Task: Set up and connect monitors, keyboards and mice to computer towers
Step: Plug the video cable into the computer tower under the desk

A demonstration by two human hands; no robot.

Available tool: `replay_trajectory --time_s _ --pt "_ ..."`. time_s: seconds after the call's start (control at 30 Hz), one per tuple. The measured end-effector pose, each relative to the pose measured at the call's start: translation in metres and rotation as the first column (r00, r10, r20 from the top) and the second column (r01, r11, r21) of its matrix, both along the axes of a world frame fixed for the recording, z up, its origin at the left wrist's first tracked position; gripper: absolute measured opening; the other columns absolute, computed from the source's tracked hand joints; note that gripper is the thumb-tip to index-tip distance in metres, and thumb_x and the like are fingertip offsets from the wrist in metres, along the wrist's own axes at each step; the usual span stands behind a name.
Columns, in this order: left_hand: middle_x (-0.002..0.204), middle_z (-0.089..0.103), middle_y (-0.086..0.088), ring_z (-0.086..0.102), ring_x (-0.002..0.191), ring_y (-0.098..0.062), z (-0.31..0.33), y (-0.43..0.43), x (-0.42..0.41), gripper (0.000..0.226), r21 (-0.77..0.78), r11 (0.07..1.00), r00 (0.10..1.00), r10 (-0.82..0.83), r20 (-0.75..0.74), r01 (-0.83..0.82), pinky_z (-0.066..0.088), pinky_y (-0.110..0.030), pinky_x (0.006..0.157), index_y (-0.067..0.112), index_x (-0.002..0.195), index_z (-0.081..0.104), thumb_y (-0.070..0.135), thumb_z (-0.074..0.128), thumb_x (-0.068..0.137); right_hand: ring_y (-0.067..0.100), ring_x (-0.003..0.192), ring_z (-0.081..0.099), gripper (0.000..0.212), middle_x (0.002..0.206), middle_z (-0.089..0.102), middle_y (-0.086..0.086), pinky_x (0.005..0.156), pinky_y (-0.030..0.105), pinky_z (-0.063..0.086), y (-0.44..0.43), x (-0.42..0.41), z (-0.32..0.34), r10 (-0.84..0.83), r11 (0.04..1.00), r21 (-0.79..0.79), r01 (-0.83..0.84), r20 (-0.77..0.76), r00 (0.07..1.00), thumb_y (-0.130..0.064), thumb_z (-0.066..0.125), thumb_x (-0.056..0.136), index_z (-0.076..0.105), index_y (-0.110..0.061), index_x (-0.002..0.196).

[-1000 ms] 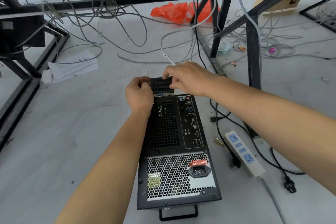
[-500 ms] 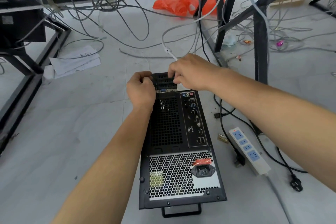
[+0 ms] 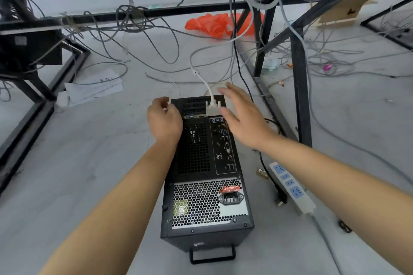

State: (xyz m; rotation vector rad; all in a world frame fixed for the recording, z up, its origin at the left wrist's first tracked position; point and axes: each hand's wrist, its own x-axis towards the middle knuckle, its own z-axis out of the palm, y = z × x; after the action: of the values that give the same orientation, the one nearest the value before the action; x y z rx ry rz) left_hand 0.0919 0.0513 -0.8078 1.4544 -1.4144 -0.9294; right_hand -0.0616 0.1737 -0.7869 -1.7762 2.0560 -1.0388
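Head view: connector (image 3: pixel 213 108) in tower (image 3: pixel 201 203) just beside spread right grip (image 3: pixel 243 118); left grip (image 3: pixel 164 120) loosely curled

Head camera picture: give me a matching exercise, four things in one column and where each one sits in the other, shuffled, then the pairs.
Things
1. white plug
2. power strip
3. orange bag
4. papers

Places
A. on the floor, left of the tower
B. seated in the tower's rear panel, at its far end
C. on the floor, right of the tower
D. on the far floor, partly behind a black post

Pairs: 1-B, 2-C, 3-D, 4-A
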Motion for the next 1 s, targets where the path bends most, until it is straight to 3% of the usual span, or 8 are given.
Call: replay_trajectory --time_s 0.07,0.13,0.2,0.3,0.63,0.77,0.9,1.0 --pt "0.132 0.057 -0.009 0.053 0.121 -0.027 -0.002 0.009 0.004 0.042 0.028 0.999 0.99 -0.018 0.138 0.015 0.043 -0.04 0.103 0.009 0.137 0.05 0.024 0.044 0.098 0.016 0.145 0.03 0.046 0.158 0.03 0.002 0.121 0.035 0.024 0.015 0.002 -0.018 -0.214 0.977 0.056 0.206 0.259 0.942 -0.026 0.04 0.107 0.034 -0.017 0.152" --pt "0.142 0.051 -0.015 0.046 0.131 -0.035 -0.005 0.02 0.005 0.055 0.104 0.993 0.95 -0.088 0.299 0.06 0.038 -0.047 0.109 0.005 0.147 0.038 0.037 0.04 0.101 0.02 0.144 0.033 0.05 0.157 0.034 0.007 0.121 0.038 0.023 0.019 0.009 -0.038 -0.389 0.921 0.216 0.325 0.458 0.799 -0.033 0.037 0.107 0.034 -0.01 0.151" --pt "0.146 0.048 -0.017 0.044 0.134 -0.037 -0.008 0.031 0.001 0.062 0.174 0.979 0.9 -0.173 0.401 0.11 0.035 -0.051 0.11 0.006 0.149 0.032 0.047 0.034 0.102 0.022 0.137 0.042 0.052 0.148 0.046 0.01 0.118 0.038 0.028 0.023 0.022 -0.057 -0.441 0.895 0.319 0.311 0.538 0.718 -0.04 0.032 0.107 0.042 -0.007 0.145" --pt "0.147 0.048 -0.018 0.045 0.134 -0.038 -0.01 0.037 -0.004 0.064 0.162 0.981 0.883 -0.17 0.438 0.109 0.033 -0.049 0.109 0.007 0.152 0.025 0.049 0.028 0.104 0.017 0.108 0.051 0.042 0.111 0.057 0.0 0.096 0.03 0.036 0.028 0.041 -0.068 -0.428 0.903 0.306 0.301 0.59 0.684 -0.039 0.026 0.108 0.055 -0.013 0.122" --pt "0.123 0.064 -0.008 0.058 0.115 -0.031 -0.009 -0.007 -0.022 0.054 0.045 0.999 0.969 -0.038 0.246 0.027 0.042 -0.039 0.093 0.012 0.142 0.043 0.047 0.027 0.104 0.02 0.09 0.051 0.034 0.101 0.058 0.009 0.075 0.028 0.031 -0.019 0.038 -0.073 -0.533 0.841 0.187 0.508 0.448 0.717 -0.027 0.027 0.108 0.054 -0.011 0.095" --pt "0.116 0.067 -0.006 0.061 0.109 -0.029 -0.008 -0.026 -0.03 0.05 -0.005 1.0 0.976 -0.005 0.218 0.006 0.047 -0.042 0.095 0.013 0.137 0.047 0.046 0.03 0.103 0.021 0.095 0.055 0.038 0.102 0.06 0.006 0.077 0.027 0.034 -0.036 0.026 -0.062 -0.453 0.891 0.212 0.402 0.484 0.748 -0.029 0.028 0.108 0.059 -0.007 0.102" --pt "0.126 0.062 -0.002 0.057 0.117 -0.022 -0.006 -0.024 -0.027 0.045 -0.123 0.992 0.993 -0.02 0.114 0.034 0.046 -0.04 0.1 0.014 0.134 0.051 0.043 0.037 0.102 0.019 0.107 0.059 0.042 0.117 0.064 0.002 0.095 0.037 0.046 -0.02 -0.012 -0.062 -0.319 0.934 0.313 0.169 0.527 0.788 -0.04 0.034 0.107 0.061 -0.012 0.124" --pt "0.124 0.054 0.006 0.051 0.122 -0.02 -0.005 0.005 -0.033 0.041 -0.393 0.914 0.994 -0.076 0.083 0.103 0.043 -0.045 0.104 0.01 0.131 0.054 0.034 0.044 0.099 0.017 0.091 0.068 0.03 0.109 0.07 0.003 0.081 0.035 0.055 0.003 -0.06 -0.077 -0.341 0.908 0.39 0.153 0.477 0.81 -0.031 0.048 0.103 0.066 -0.012 0.118"
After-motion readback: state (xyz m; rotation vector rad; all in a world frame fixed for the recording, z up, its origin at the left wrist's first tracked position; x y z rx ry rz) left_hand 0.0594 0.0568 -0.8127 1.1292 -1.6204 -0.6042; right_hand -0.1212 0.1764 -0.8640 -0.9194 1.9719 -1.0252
